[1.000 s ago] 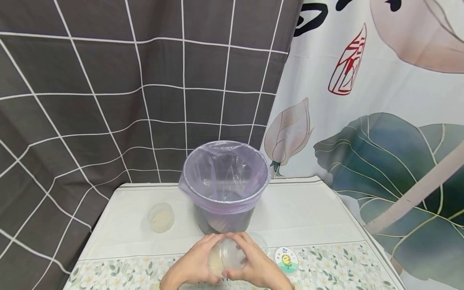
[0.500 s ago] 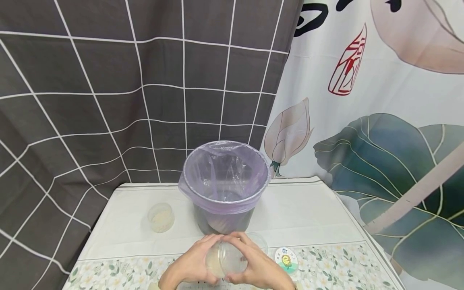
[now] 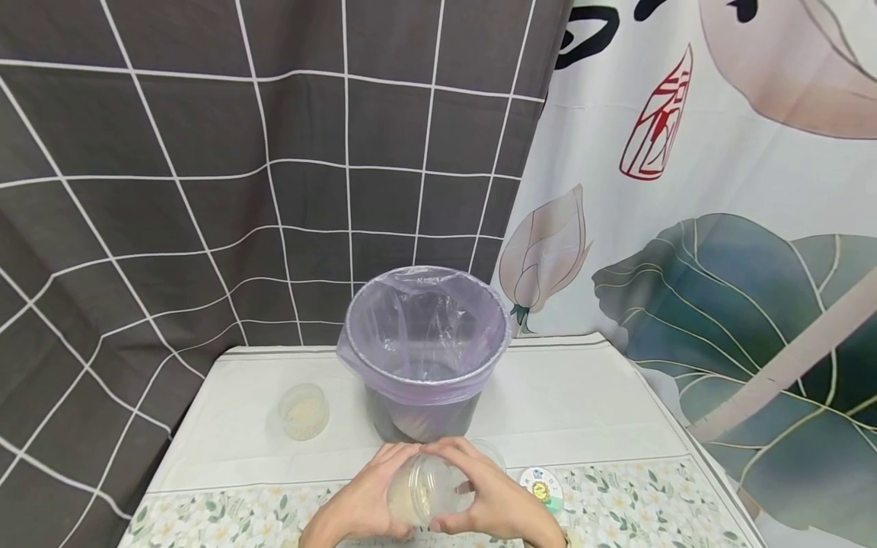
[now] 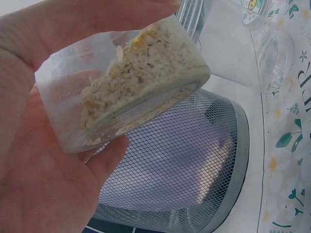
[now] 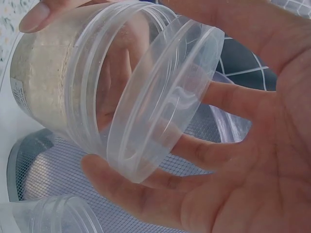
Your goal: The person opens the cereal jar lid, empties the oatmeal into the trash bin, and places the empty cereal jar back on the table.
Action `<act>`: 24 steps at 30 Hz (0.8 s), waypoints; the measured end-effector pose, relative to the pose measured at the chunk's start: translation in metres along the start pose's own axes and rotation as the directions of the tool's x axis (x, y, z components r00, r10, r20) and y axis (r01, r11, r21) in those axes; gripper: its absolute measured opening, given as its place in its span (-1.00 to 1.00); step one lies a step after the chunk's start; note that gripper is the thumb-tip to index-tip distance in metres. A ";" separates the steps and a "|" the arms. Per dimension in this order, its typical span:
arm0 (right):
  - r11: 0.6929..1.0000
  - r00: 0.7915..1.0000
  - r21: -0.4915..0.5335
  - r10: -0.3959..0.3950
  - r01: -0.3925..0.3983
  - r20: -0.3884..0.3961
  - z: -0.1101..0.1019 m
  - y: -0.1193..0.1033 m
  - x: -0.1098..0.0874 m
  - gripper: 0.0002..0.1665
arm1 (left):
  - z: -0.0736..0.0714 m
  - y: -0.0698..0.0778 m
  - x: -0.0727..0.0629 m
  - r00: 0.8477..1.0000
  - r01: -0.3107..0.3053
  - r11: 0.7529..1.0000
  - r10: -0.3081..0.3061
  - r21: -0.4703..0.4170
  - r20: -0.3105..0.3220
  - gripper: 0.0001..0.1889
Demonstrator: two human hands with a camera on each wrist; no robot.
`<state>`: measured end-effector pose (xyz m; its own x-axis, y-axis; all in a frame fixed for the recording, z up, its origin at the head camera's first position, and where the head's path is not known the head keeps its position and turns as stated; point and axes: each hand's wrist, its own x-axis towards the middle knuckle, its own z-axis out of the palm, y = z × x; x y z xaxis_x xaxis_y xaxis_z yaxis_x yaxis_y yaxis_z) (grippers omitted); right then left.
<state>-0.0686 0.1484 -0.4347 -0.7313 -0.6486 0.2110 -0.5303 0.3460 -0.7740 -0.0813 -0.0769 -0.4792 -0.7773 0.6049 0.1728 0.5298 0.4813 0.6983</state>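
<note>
A clear plastic jar (image 4: 141, 73) partly filled with oat flakes lies tilted on its side in my left hand (image 3: 363, 496). The thumb and fingers grip it from both sides. My right hand (image 3: 495, 491) holds a clear screw lid (image 5: 163, 104) by its edge, with fingers around the rim. The lid stands at an angle against the jar's threaded mouth, with a gap showing along one side in the right wrist view. Both hands are at the table's front, before the mesh bin (image 3: 428, 415).
The bin has a purple liner (image 3: 363, 373) folded over its rim. A clear tub (image 3: 304, 411) with pale flakes stands at the left. Behind my right hand is another clear container (image 3: 489, 450). A round white-and-green disc (image 3: 544, 487) lies at the right on the flowered cloth (image 3: 637, 502).
My right hand has shifted slightly to the right with the lid and now overlaps part of the round disc. The flakes show nearer the jar's mouth. The left hand has barely moved.
</note>
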 end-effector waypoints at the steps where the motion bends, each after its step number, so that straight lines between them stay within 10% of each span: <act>1: 1.000 1.000 -0.003 -0.001 0.001 0.000 0.000 0.000 0.000 -0.11 | 0.000 0.000 0.000 1.000 0.001 1.000 -0.001 0.004 -0.002 0.04; 24: 0.996 0.996 -0.038 0.086 -0.086 0.007 -0.006 0.002 -0.007 -0.08 | 0.003 -0.002 -0.007 0.992 0.034 0.999 -0.036 -0.017 -0.120 0.05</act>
<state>-0.0674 0.1578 -0.4342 -0.7714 -0.6209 0.1394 -0.4813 0.4261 -0.7660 -0.0760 -0.0797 -0.4836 -0.8309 0.5066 0.2301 0.4974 0.4909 0.7152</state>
